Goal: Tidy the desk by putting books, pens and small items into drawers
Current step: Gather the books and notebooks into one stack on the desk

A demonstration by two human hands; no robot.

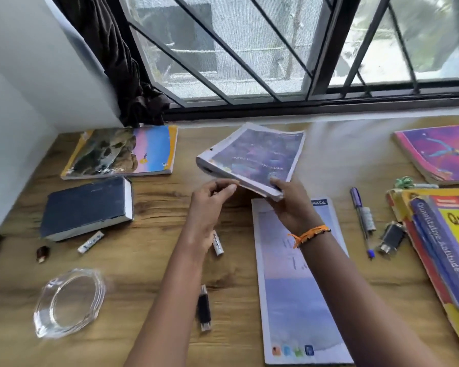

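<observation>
Two hands meet at a purple-covered notebook (pixel 255 157) lifted off the wooden desk (pixel 154 207), tilted, its cover print too blurred to read. The right hand (pixel 292 205) grips the notebook's near corner, thumb on the cover; the left hand (pixel 210 200) pinches its near edge with curled fingers. Just below the notebook lies a long pale-blue notebook (pixel 300 292), its top hidden by the right hand. Left of the notebook sit a dark blue book (pixel 86 207) and a landscape-cover notebook (pixel 122 152). Right of it lie a purple pen (pixel 362 221) and a stack of yellow books (pixel 445 250) — cut off by the frame edge. Near the left forearm a white tube (pixel 217 243) is partly hidden, a black USB stick (pixel 204 308) below it.
</observation>
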